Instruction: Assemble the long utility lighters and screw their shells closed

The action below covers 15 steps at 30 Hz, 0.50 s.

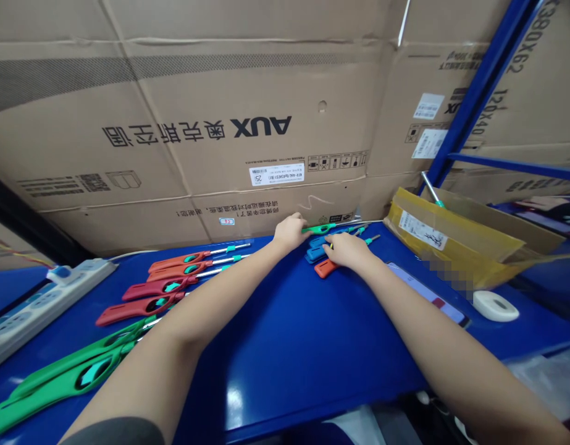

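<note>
At the back of the blue table, my left hand (pixel 291 232) is closed around the handle end of a green gas lighter (pixel 320 228) lying near the cardboard. Just right of it, my right hand (pixel 349 250) curls its fingers over an orange gas lighter (pixel 326 267), whose handle sticks out below the hand; its fingertips are partly hidden. Blue gas lighters (pixel 316 253) lie between the two hands, partly covered by my right hand. On the left of the table, orange lighters (pixel 178 259), red lighters (pixel 139 309) and green lighters (pixel 57 383) lie in a row, metal tips pointing right.
A large cardboard sheet (pixel 196 80) stands behind the table (pixel 266 358). At left lies a white power strip (pixel 48 303). To the right are a yellow-taped carton (pixel 456 238), a phone (pixel 423 290), a white oval device (pixel 495 306) and a blue metal post (pixel 479 93).
</note>
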Each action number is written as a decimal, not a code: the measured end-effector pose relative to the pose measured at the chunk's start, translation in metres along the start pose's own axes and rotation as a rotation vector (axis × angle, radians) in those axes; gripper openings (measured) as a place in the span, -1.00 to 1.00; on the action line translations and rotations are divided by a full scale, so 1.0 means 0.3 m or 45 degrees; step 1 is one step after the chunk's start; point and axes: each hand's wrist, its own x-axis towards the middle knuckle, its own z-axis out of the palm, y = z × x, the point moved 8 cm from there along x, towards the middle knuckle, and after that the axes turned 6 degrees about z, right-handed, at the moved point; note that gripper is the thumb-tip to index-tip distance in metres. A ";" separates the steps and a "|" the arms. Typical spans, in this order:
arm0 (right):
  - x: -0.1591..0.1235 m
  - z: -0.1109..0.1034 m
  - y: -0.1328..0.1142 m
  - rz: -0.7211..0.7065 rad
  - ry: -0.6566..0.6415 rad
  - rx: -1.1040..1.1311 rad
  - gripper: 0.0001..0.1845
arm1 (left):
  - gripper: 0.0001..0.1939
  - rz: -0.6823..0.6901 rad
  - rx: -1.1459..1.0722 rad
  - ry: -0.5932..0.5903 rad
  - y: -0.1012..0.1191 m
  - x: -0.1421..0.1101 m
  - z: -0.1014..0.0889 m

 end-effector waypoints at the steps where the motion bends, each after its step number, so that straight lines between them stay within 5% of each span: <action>1: 0.000 -0.004 0.002 0.007 0.011 0.007 -0.63 | -0.65 0.020 -0.023 -0.016 0.016 0.003 0.006; 8: -0.001 -0.079 0.060 0.138 0.156 0.044 -0.60 | -0.64 0.059 -0.127 -0.271 0.093 0.034 0.091; 15: -0.035 -0.049 0.013 0.007 0.054 0.050 -0.37 | -0.64 0.008 -0.093 -0.407 0.098 0.034 0.094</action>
